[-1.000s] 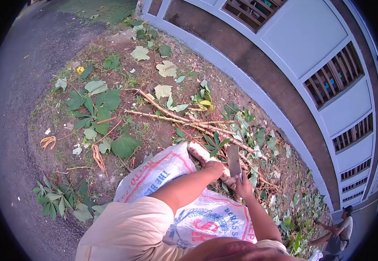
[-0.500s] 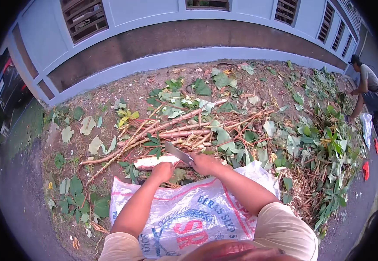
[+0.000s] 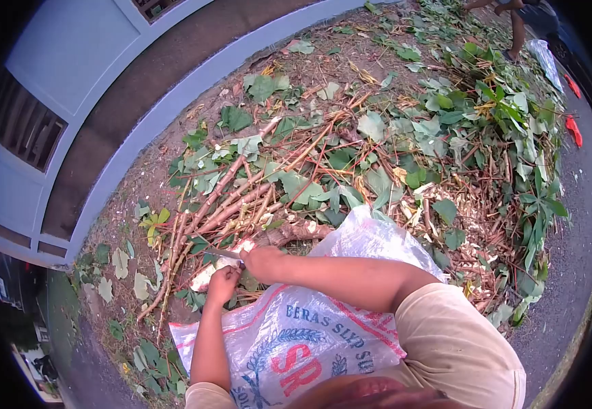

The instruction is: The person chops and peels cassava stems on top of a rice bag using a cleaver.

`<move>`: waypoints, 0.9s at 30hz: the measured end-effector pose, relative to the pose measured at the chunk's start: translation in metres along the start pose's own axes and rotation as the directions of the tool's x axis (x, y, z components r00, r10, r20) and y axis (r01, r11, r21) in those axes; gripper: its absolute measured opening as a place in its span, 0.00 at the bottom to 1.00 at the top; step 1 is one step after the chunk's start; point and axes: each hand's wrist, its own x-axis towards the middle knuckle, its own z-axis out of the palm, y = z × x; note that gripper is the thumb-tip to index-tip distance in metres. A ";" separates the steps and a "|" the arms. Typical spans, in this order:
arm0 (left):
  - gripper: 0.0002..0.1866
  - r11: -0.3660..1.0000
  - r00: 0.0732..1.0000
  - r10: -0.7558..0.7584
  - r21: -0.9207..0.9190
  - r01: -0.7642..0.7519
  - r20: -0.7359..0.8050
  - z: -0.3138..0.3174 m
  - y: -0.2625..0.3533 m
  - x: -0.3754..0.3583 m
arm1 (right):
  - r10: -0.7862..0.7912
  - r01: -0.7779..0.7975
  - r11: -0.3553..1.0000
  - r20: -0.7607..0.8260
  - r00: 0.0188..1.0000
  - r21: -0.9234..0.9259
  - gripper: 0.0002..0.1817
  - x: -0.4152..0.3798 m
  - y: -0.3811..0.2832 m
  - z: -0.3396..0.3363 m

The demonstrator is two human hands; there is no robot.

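My right hand is closed round the handle of a knife, whose blade points left. Close beside it, my left hand has its fingers curled at the end of a thick, whitish peeled root, probably cassava; the fingers partly hide what they grip. Beyond the knife, a thick brown-barked piece lies on the ground with pale flesh showing at its left end. Below my forearms a white printed rice sack spreads across my lap.
Long cut stems and large green leaves cover the soil ahead. Peel scraps are heaped at the right. Another person is bent over at the top right. A pale blue wall runs along the left; paved road borders the right.
The view has swung to the right and tilted. My hands have drawn closer together, and the knife blade now points more to the left, low over the left hand.
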 end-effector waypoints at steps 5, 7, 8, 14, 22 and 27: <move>0.15 0.991 0.997 0.053 0.124 -0.046 -0.054 -0.003 0.012 -0.010 | -0.014 0.015 1.000 0.008 1.000 -0.023 0.24 -0.005 -0.003 -0.006; 0.15 0.991 0.996 0.053 0.130 -0.043 -0.073 -0.003 0.020 -0.020 | -0.098 0.096 0.995 -0.057 0.994 -0.028 0.25 -0.013 -0.007 -0.012; 0.15 0.980 0.993 0.089 0.184 -0.075 -0.071 -0.005 0.024 -0.020 | -0.106 0.108 0.994 -0.164 0.981 0.000 0.24 -0.005 -0.002 0.001; 0.14 0.929 0.980 0.162 0.352 -0.112 -0.115 -0.009 0.031 -0.027 | -0.113 0.151 0.982 -0.282 0.953 0.117 0.20 -0.010 -0.009 -0.010; 0.14 0.864 0.975 0.163 0.498 -0.068 -0.151 -0.024 0.025 -0.024 | -0.065 0.059 0.997 -0.173 0.983 -0.039 0.20 0.003 0.018 0.005; 0.14 0.833 0.991 0.044 0.552 0.032 -0.124 -0.061 0.019 -0.040 | -0.059 0.056 0.998 -0.144 0.988 -0.026 0.19 0.009 0.020 0.006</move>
